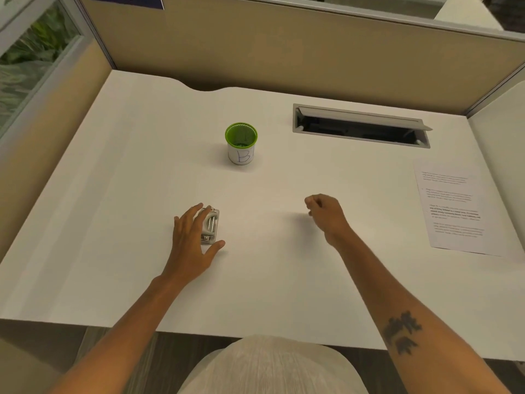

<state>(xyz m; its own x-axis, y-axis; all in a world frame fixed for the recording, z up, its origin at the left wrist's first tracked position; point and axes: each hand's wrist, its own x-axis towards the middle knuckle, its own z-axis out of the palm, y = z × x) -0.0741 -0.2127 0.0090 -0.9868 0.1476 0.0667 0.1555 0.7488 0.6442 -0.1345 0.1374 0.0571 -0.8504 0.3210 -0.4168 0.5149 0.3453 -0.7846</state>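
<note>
A small grey metal hole punch [210, 225] lies on the white desk [113, 194], left of centre. My left hand [192, 243] lies over its left side, fingers straight and spread, thumb stretched out below it. My right hand [325, 213] hovers over the desk to the right with its fingers curled in; nothing shows in it. A green mesh cup [241, 143] with a white paper label marked "B" stands upright further back, between the two hands.
A printed sheet of paper [451, 206] lies at the desk's right side. An open cable hatch [360, 126] is set into the desk at the back right. Beige partition walls [284, 52] enclose the desk on three sides.
</note>
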